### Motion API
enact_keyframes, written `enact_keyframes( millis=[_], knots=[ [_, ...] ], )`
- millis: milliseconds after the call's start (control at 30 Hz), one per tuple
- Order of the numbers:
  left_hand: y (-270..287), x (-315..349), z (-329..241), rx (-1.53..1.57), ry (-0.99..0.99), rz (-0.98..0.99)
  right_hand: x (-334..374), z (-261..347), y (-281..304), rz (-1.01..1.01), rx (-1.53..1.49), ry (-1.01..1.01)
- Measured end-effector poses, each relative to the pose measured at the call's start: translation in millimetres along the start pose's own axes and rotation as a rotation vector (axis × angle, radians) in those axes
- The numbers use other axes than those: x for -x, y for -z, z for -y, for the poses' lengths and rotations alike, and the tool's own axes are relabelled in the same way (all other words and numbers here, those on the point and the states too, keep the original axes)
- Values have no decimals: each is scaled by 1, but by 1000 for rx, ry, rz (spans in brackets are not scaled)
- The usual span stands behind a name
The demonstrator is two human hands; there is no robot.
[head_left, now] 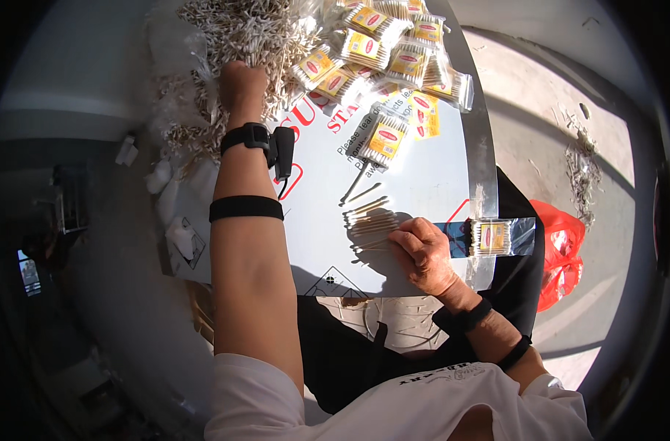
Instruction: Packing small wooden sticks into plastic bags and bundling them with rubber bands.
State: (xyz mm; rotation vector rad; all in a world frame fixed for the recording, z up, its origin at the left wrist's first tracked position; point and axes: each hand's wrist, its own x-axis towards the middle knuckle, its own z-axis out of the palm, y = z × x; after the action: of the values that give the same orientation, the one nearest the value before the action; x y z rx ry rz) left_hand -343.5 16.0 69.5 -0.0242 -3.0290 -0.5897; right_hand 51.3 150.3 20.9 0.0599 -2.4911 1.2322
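Observation:
My left hand (243,82) reaches into a big heap of loose cotton swabs (236,29) at the far left of the table, its fingers curled around some of them; the fingertips are mostly hidden. Near the front edge, my right hand (423,257) is closed over the ends of a small row of cotton swabs (368,224) lying on the tabletop. Just right of that hand, a clear bag packed with swabs and a yellow card (491,238) lies across the table's right edge.
Several filled swab packs (368,48) are piled at the back, with one pack (386,140) lying nearer. Loose yellow cards (425,114) sit beside it. The white printed table (313,242) ends at a right edge (482,147). A red plastic bag (559,257) and scattered swabs (583,173) are beyond it.

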Motion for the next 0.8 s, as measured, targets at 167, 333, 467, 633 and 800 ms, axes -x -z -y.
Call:
enact_keyframes(
  millis=[167, 333, 467, 633, 800],
  knots=[
    [22, 45, 16, 541, 93, 185, 3, -6, 3, 3, 20, -10],
    [24, 99, 48, 498, -116, 500, 2, -5, 2, 0, 37, 5],
    [5, 125, 77, 445, -218, -64, 2, -2, -2, -18, 1, 1],
    [-1, 177, 69, 423, -173, 73, 5, -5, 2, -10, -2, -7],
    [25, 229, 54, 326, -212, 275, 6, -4, 1, -7, -23, -28]
  ],
)
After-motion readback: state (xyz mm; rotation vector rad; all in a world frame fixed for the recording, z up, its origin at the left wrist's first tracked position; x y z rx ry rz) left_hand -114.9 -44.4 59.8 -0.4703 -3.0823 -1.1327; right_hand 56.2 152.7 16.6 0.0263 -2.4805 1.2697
